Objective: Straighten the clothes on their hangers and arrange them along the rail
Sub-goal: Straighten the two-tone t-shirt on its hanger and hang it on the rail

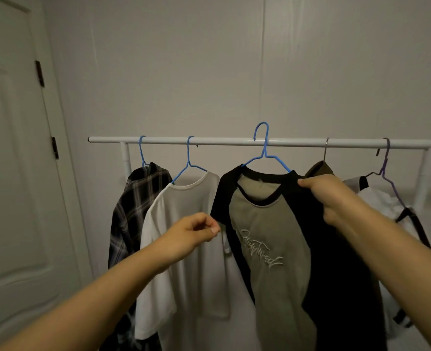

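Note:
A white rail [222, 142] carries several hung garments. In the middle hangs an olive and black T-shirt [272, 224] on a blue hanger [265, 154]. That hanger's hook stands higher than the other hooks, rising above the rail. My right hand [328, 193] grips the shirt's right shoulder together with the hanger end. My left hand [194, 231] has curled fingers and pinches the hem of the shirt's left black sleeve. The sleeve is drawn out to the left.
Left of it hang a white T-shirt [184, 249] and a plaid shirt [136, 198], both on blue hangers. To the right are a brown garment [319, 169] and a white and black one [376, 198] on a purple hanger. A white door [11, 173] stands at the left.

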